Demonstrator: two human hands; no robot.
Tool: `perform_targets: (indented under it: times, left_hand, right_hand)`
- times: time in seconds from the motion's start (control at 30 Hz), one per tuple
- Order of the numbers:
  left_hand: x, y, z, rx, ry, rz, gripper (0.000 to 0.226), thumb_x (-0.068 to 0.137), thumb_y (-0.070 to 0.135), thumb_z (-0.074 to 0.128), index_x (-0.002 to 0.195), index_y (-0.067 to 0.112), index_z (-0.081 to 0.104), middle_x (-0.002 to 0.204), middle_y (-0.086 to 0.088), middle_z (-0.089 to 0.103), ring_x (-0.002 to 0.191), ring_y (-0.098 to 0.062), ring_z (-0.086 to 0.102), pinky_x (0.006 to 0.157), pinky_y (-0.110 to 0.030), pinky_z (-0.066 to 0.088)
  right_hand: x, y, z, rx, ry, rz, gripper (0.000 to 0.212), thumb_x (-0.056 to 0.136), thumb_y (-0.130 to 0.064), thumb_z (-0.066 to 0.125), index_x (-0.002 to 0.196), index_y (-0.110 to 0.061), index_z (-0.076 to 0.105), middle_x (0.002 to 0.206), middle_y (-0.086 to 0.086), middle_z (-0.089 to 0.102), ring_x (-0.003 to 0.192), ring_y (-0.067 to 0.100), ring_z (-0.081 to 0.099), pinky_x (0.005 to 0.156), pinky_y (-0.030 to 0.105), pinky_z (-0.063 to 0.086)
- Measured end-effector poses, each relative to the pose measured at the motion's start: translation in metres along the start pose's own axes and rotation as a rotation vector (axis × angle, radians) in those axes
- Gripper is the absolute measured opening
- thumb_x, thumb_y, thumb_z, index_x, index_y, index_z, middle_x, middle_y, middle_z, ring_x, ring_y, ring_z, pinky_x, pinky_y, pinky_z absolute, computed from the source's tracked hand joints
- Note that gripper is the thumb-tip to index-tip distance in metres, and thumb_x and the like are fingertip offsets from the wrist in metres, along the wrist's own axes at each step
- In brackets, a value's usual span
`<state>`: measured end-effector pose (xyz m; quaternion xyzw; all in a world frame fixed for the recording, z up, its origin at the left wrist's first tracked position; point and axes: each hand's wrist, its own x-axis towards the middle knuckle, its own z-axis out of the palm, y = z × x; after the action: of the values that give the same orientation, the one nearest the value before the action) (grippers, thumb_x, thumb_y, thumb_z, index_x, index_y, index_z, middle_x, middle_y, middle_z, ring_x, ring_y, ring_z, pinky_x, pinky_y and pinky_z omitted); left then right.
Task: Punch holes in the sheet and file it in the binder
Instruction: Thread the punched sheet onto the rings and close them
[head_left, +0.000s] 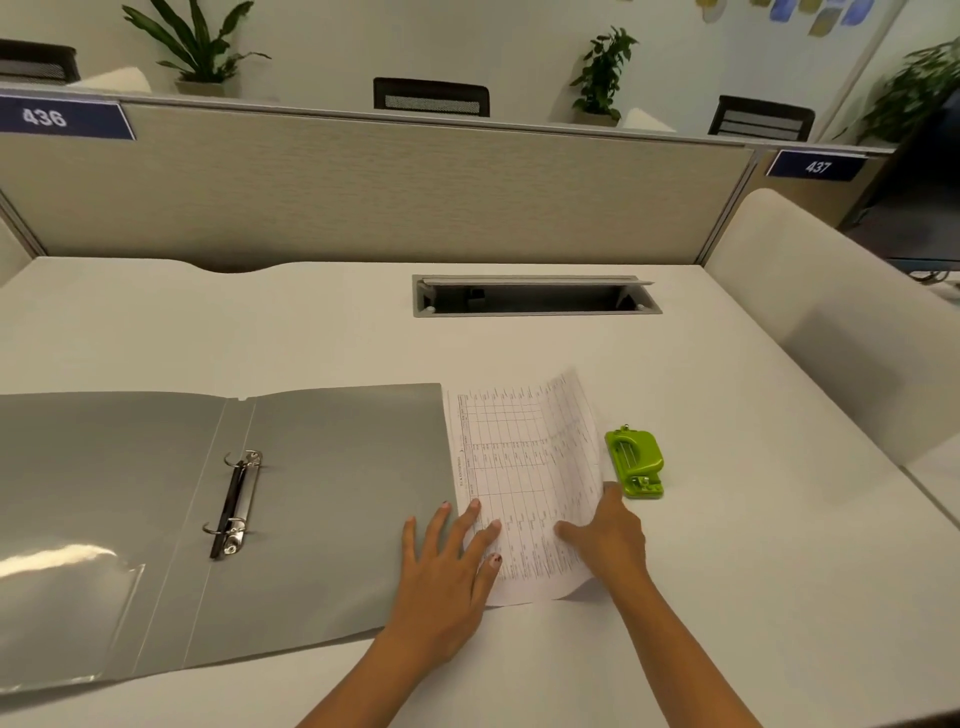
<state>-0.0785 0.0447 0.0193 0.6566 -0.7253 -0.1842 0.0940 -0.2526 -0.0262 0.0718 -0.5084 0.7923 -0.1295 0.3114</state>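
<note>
A printed sheet (524, 467) with a table on it lies on the white desk, its right edge curled upward. My right hand (605, 540) grips that lifted right edge near the bottom, thumb on top. My left hand (452, 561) rests flat with fingers spread, fingertips on the sheet's left edge and palm over the corner of the open grey binder (322, 499). The binder lies flat to the left, its two metal rings (236, 501) standing open. A small green hole punch (635, 462) sits on the desk just right of the sheet, beyond my right hand.
A cable slot (535, 296) with a raised lid is set into the desk (727, 571) behind the sheet. A beige partition (363, 187) closes off the back, and a white divider (831, 312) stands on the right. Plants and chair backs show beyond.
</note>
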Motion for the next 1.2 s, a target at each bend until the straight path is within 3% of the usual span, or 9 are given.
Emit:
perform_targets:
  times: [0.3,0.37,0.43,0.53,0.67,0.77,0.93,1.07,1.2]
  left_hand:
    - [-0.002,-0.002,-0.002,-0.026,0.000,0.028,0.092,0.070,0.068,-0.031,0.147,0.043,0.013,0.159,0.015,0.000,0.147,-0.015,-0.010,0.117,-0.042,-0.015]
    - [-0.001,-0.003,-0.007,-0.144,0.000,0.011,0.077,0.080,0.068,-0.014,0.146,0.041,0.016,0.158,0.015,0.007,0.147,-0.014,0.000,0.118,-0.038,-0.008]
    - [0.002,-0.002,-0.016,-0.356,0.008,-0.028,0.056,0.095,0.056,0.021,0.146,0.035,0.018,0.157,0.011,0.015,0.144,-0.013,0.014,0.118,-0.032,0.009]
    - [0.007,0.002,-0.039,-0.711,0.070,-0.136,0.055,0.096,0.034,0.049,0.144,0.026,0.025,0.147,0.009,0.033,0.128,-0.007,0.037,0.105,-0.027,0.036]
    - [0.013,-0.003,-0.076,-1.034,0.119,-0.339,0.046,0.095,0.035,0.052,0.138,0.023,0.040,0.128,0.008,0.059,0.110,-0.016,0.063,0.089,-0.036,0.055]
    - [0.010,-0.008,-0.097,-1.218,0.124,-0.366,0.027,0.098,0.023,0.047,0.122,0.018,0.056,0.110,-0.001,0.071,0.096,-0.019,0.070,0.084,-0.043,0.058]
    - [0.000,-0.020,-0.119,-1.240,0.242,-0.308,0.020,0.095,0.013,0.052,0.113,0.020,0.060,0.105,0.000,0.073,0.093,-0.018,0.072,0.082,-0.046,0.058]
    - [-0.007,-0.034,-0.129,-1.189,0.345,-0.253,0.022,0.095,0.012,0.051,0.111,0.025,0.061,0.100,0.002,0.074,0.089,-0.015,0.072,0.075,-0.038,0.059]
    - [-0.013,-0.052,-0.136,-1.200,0.400,-0.269,0.023,0.095,0.011,0.052,0.110,0.026,0.060,0.092,0.009,0.075,0.083,-0.012,0.073,0.067,-0.032,0.061]
  right_hand:
    - [-0.031,-0.011,-0.007,0.171,0.160,-0.232,0.053,0.090,-0.013,0.058,0.136,-0.015,0.032,0.128,0.011,0.053,0.110,0.031,0.057,0.092,0.044,0.051]
    - [-0.036,-0.014,-0.014,0.207,0.191,-0.268,0.053,0.089,-0.014,0.060,0.136,-0.016,0.034,0.128,0.010,0.053,0.110,0.030,0.057,0.091,0.044,0.051]
    - [-0.040,-0.015,-0.022,0.260,0.215,-0.279,0.057,0.088,-0.015,0.062,0.138,-0.016,0.033,0.129,0.010,0.052,0.111,0.030,0.055,0.091,0.044,0.051]
    - [-0.044,-0.016,-0.033,0.376,0.210,-0.258,0.066,0.086,-0.019,0.066,0.141,-0.019,0.030,0.129,0.007,0.049,0.115,0.031,0.051,0.093,0.046,0.049]
    - [-0.050,-0.017,-0.036,0.585,0.144,-0.278,0.070,0.080,-0.020,0.073,0.138,-0.024,0.035,0.129,0.001,0.050,0.117,0.027,0.051,0.094,0.049,0.050]
    - [-0.058,-0.021,-0.030,0.673,0.089,-0.323,0.063,0.077,-0.020,0.076,0.130,-0.026,0.042,0.121,-0.004,0.055,0.111,0.023,0.055,0.085,0.041,0.055]
    - [-0.075,-0.033,-0.020,0.726,0.069,-0.413,0.052,0.076,-0.022,0.075,0.112,-0.040,0.043,0.108,-0.018,0.055,0.100,0.013,0.058,0.080,0.037,0.056]
    - [-0.079,-0.041,-0.019,0.699,0.047,-0.424,0.048,0.075,-0.019,0.076,0.112,-0.031,0.047,0.104,-0.018,0.056,0.098,0.014,0.058,0.082,0.038,0.056]
    - [-0.076,-0.048,-0.016,0.616,0.141,-0.476,0.027,0.081,-0.026,0.070,0.104,-0.030,0.055,0.101,-0.016,0.063,0.091,0.011,0.064,0.074,0.030,0.059]
